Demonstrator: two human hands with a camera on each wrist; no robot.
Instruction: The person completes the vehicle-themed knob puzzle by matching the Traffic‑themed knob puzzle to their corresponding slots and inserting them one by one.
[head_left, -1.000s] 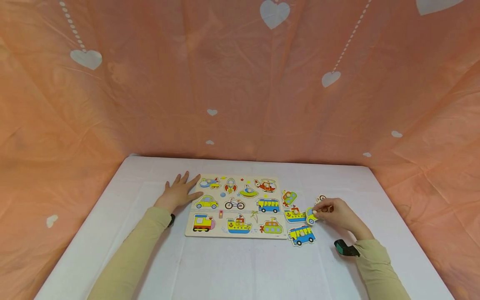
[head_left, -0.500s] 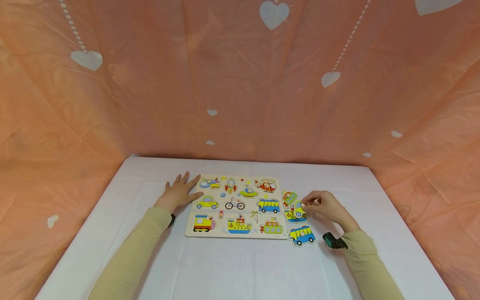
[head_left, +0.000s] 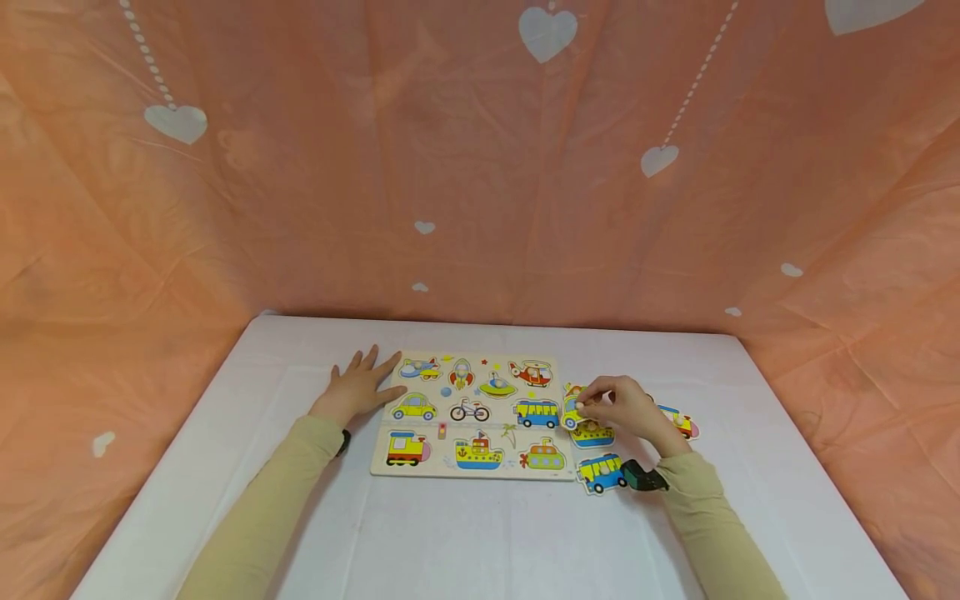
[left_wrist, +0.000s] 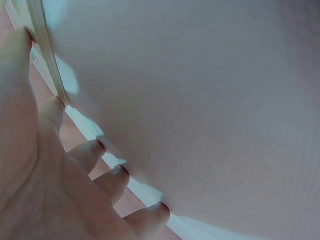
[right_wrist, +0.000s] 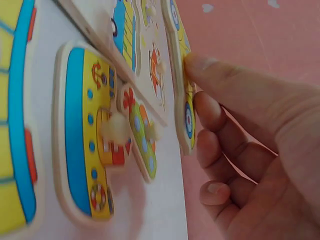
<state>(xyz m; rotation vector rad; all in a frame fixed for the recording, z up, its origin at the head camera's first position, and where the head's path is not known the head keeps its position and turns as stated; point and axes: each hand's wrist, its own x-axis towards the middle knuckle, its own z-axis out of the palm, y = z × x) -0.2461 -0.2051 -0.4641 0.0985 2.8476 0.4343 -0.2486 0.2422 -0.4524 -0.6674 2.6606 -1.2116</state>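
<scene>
My right hand pinches a yellow car puzzle piece by its knob, tilted up above the table at the right edge of the wooden puzzle board. In the right wrist view the car piece stands edge-on against the thumb. Below it lie a ship piece and a partly covered submarine piece. My left hand is spread flat at the board's upper left, with thumb and index finger touching its edge. A printed yellow car is on the board's left side.
A bus piece lies by the board's lower right corner. Behind the right hand a train piece is partly visible. Plane, rocket, saucer and helicopter pieces with knobs sit along the board's top. An orange curtain stands behind the table.
My right hand has carried the car piece leftward, from beside the ship piece to the board's right edge. The train piece has come into view behind it. My left hand stays put.
</scene>
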